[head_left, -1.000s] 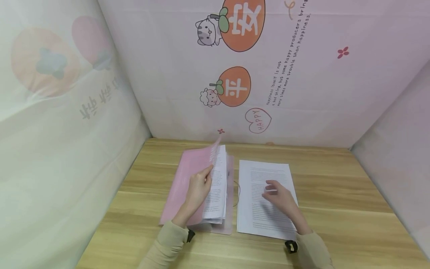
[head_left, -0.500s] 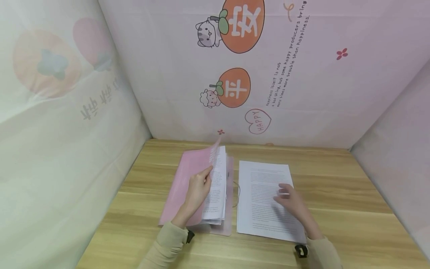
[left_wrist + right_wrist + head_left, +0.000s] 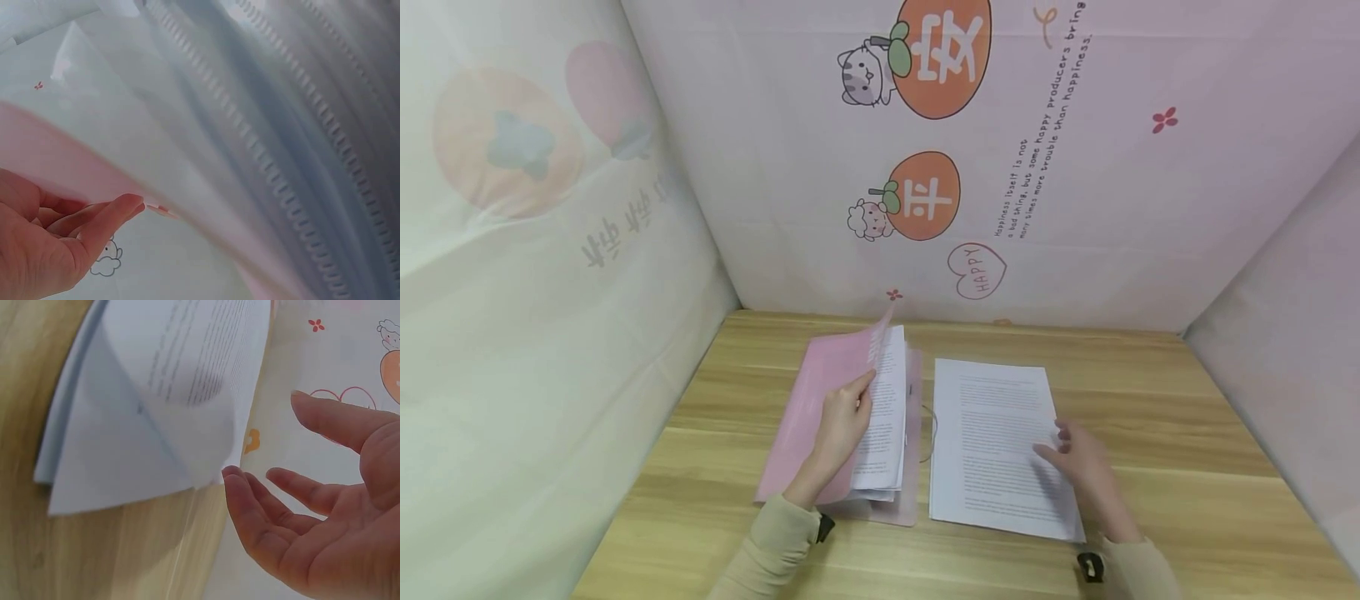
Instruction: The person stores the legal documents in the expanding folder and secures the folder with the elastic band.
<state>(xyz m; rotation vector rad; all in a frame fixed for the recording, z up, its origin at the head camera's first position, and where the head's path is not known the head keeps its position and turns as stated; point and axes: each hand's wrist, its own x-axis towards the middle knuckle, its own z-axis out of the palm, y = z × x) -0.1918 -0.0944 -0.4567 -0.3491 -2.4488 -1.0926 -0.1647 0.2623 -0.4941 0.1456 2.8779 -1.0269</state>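
My left hand (image 3: 842,421) pinches the free edge of the pink folder cover (image 3: 808,408) and keeps it lifted at a slant. Beneath the cover, printed sheets (image 3: 887,417) show inside the folder. In the left wrist view, the thumb lies along the pink edge (image 3: 75,156), near clear sleeves with ridged strips (image 3: 250,137). To the right of the folder lies a stack of printed paper (image 3: 992,450). My right hand (image 3: 1086,462) hovers at the stack's right edge, its fingers spread and relaxed with nothing between them.
A thin cord loop (image 3: 928,433) lies between the folder and the paper stack. The wooden table (image 3: 1180,433) meets a printed cloth wall (image 3: 1075,275) at the back, with more cloth at both sides.
My right hand has moved right and slightly toward me, from over the middle of the paper stack to its right edge. The left hand and folder cover have stayed in place.
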